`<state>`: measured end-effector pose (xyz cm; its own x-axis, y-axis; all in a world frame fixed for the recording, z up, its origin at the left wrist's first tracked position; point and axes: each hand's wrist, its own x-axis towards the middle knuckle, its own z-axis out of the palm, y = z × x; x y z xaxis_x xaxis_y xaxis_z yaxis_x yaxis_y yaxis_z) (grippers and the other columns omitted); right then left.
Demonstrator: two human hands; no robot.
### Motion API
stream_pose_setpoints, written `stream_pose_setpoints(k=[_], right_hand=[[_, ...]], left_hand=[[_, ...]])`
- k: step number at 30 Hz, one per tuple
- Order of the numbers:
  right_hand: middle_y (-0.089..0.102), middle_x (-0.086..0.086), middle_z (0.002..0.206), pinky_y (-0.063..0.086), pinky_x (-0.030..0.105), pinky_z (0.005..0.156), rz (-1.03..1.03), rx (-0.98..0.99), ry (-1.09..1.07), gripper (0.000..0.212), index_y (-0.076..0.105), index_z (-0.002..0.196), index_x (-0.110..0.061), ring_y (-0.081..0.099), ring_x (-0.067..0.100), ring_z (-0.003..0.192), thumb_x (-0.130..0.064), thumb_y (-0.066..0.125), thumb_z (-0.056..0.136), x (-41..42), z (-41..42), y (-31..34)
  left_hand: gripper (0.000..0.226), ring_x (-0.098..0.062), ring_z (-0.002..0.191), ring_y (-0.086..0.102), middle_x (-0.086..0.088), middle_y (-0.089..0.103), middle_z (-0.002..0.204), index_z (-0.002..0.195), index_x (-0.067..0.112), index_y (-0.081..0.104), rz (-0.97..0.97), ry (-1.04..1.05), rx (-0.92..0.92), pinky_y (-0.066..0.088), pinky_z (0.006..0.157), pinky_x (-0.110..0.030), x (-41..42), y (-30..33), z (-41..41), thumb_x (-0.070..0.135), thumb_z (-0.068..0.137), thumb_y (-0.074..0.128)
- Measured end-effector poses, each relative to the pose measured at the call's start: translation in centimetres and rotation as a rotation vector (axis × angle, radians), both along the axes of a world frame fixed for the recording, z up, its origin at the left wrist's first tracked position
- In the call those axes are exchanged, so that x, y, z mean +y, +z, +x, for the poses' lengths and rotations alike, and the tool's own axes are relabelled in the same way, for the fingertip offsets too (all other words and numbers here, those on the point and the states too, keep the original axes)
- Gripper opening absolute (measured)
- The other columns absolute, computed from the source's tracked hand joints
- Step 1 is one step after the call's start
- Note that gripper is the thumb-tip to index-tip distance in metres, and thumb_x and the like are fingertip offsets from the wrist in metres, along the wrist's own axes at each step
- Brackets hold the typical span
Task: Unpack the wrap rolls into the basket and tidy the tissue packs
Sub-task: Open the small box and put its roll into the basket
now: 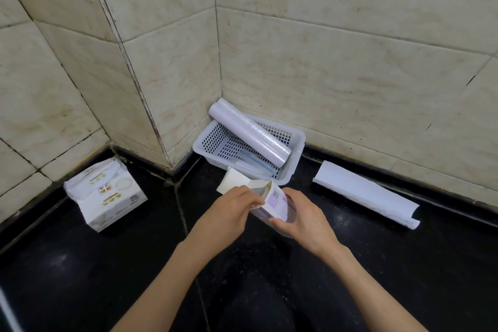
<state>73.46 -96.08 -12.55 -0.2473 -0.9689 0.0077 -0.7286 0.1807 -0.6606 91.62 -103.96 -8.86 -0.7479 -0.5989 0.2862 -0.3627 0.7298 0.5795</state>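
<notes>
A white perforated basket (249, 144) is seen on the black bench (80, 264), pushed into the corner of the tiled wall (336, 48). One wrap roll (249, 134) lies diagonally in it, its far end propped over the back rim and its near end against the right-hand wall of the basket. A clear sleeve with blue edging (249, 163) lies on the basket floor beneath it.

A narrow carton (272, 203) is held just in front of the basket, its end flap open towards the basket. The fingers of the left hand (231, 210) are pinched on the flap at the open end. The fingers of the right hand (304, 217) are closed around the carton body. A rounded shape shows inside the opening; what it is cannot be confirmed.

An empty opened carton (366, 195) lies flat to the right, near the wall. One tissue pack (105, 194) stands to the left, well apart from the basket, its plastic wrapping crumpled at the top.
</notes>
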Motion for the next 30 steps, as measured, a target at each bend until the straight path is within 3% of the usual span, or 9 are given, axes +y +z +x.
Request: stream_pose_setpoints(k=[3,8,16,20,24,27,30], right_hand=[[0.053,-0.016,0.119,0.043,0.025,0.083,-0.013,0.002,0.017,0.063,0.035,0.122,-0.045,0.044,-0.003,0.098,-0.06,0.058,0.066,-0.1,0.2,0.2],[0.05,-0.027,0.113,0.041,0.018,0.082,-0.01,-0.111,0.037,0.057,0.036,0.114,-0.054,0.049,-0.007,0.104,-0.056,0.063,0.064,0.3,-0.2,0.4],[0.049,-0.03,0.113,0.042,0.011,0.08,-0.075,-0.149,0.072,0.053,0.039,0.113,-0.052,0.047,-0.009,0.108,-0.045,0.067,0.069,0.8,-0.1,0.4],[0.049,-0.031,0.114,0.041,0.007,0.082,-0.112,-0.118,0.08,0.052,0.038,0.112,-0.054,0.048,-0.009,0.108,-0.044,0.066,0.069,1.1,-0.3,0.3],[0.049,-0.029,0.112,0.041,0.01,0.082,-0.143,-0.06,0.098,0.05,0.038,0.111,-0.053,0.05,-0.005,0.106,-0.04,0.067,0.072,1.4,-0.5,0.4],[0.047,-0.032,0.112,0.04,0.006,0.083,-0.167,-0.023,0.106,0.048,0.039,0.114,-0.047,0.05,-0.005,0.104,-0.041,0.065,0.073,1.4,-0.4,0.7],[0.045,-0.038,0.111,0.038,0.01,0.089,-0.19,0.001,0.119,0.046,0.042,0.116,-0.04,0.049,-0.006,0.104,-0.041,0.064,0.075,1.4,-0.4,0.9]], left_hand=[[0.024,-0.01,0.099,0.056,-0.001,0.06,0.108,0.108,0.015,0.058,-0.032,-0.029,-0.026,0.049,0.084,-0.028,-0.7,0.4,-0.3,0.004,0.088,0.05],[0.042,0.011,0.12,0.036,0.024,0.042,0.127,0.124,0.031,0.045,0.125,-0.001,-0.03,0.028,0.098,-0.004,-1.4,0.0,0.8,0.024,0.085,0.061],[0.046,0.014,0.109,0.039,0.022,0.037,0.116,0.119,0.024,0.051,0.154,0.068,-0.029,0.024,0.09,0.006,-0.8,0.6,0.3,0.034,0.077,0.068],[0.046,0.008,0.106,0.043,0.026,0.035,0.115,0.116,0.028,0.05,0.141,0.038,-0.06,0.032,0.085,0.001,-0.4,0.8,0.2,0.04,0.075,0.068],[0.044,-0.001,0.106,0.045,0.016,0.035,0.123,0.121,0.03,0.053,0.052,0.012,-0.163,0.046,0.082,-0.018,0.0,0.9,0.1,0.04,0.079,0.063],[0.041,-0.004,0.106,0.045,0.012,0.034,0.122,0.121,0.027,0.055,0.012,0.039,-0.187,0.043,0.075,-0.017,0.1,1.1,-0.3,0.041,0.083,0.058],[0.041,-0.005,0.106,0.044,0.01,0.035,0.122,0.119,0.024,0.057,-0.002,0.057,-0.201,0.039,0.072,-0.016,0.0,1.2,-0.4,0.042,0.082,0.058]])
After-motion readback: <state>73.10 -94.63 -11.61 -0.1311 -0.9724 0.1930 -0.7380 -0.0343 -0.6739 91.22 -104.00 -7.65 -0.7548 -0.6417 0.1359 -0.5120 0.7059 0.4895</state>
